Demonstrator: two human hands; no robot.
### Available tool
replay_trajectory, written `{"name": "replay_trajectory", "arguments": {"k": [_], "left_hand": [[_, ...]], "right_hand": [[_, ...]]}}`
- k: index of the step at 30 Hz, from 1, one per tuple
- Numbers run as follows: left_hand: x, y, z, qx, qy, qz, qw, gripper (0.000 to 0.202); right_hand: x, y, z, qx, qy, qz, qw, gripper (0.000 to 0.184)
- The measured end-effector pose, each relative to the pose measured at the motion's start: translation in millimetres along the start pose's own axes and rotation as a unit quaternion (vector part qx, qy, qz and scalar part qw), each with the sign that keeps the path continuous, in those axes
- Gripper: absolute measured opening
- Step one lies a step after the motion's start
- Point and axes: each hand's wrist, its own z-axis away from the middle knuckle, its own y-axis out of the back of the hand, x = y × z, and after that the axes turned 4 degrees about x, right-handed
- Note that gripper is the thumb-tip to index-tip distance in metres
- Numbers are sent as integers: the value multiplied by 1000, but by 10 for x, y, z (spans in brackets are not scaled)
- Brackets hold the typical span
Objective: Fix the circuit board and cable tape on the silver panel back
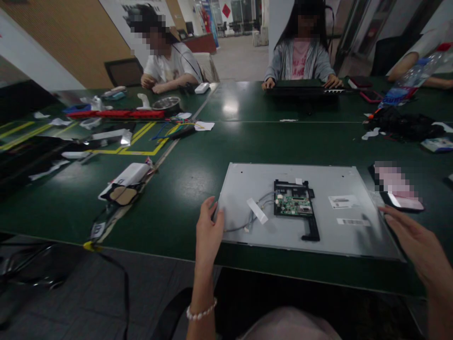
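A grey metal display panel (339,222) lies back side up on the dark green table (184,189). A green circuit board (293,204) in a black frame sits at the panel's middle, with thin wires and a white tape strip (257,210) to its left. My left hand (208,231) rests at the panel's left edge, fingers together against it. My right hand (417,243) hovers at the panel's right edge, fingers stretched out and apart, holding nothing.
A phone (398,189) lies just right of the panel. A white box and pad (125,184) sit to the left, with cables and red tools (116,114) beyond. Two people sit across the table; one has a keyboard (304,89). A bottle (414,75) and black bag (403,125) are at the right.
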Motion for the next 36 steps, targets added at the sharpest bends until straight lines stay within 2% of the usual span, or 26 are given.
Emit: {"name": "replay_trajectory", "arguments": {"k": [5, 11, 15, 20, 25, 30, 33, 36], "left_hand": [[5, -2, -5, 3, 16, 33, 999, 46], [27, -31, -19, 28, 10, 34, 999, 49], [29, -40, -54, 35, -8, 8, 999, 55], [91, -38, -56, 72, -58, -81, 992, 55], [363, -141, 123, 116, -130, -156, 972, 51], [672, -384, 452, 58, -203, -162, 964, 47], [788, -573, 665, -15, -244, -170, 955, 49], [834, -725, 830, -79, -275, -187, 940, 50]], "right_hand": [[-36, -50, 14, -12, -23, -56, 998, 46], [108, -173, -101, -11, -58, -188, 980, 50], [70, -224, -83, -16, -52, -179, 982, 49], [-34, -266, 7, -48, 12, -123, 991, 49], [-141, -431, 146, -106, 82, -113, 984, 47], [-362, -678, 276, -175, 165, -122, 963, 41], [-525, -822, 337, -221, 218, -112, 944, 42], [-699, -959, 454, -239, 286, -70, 925, 45]]}}
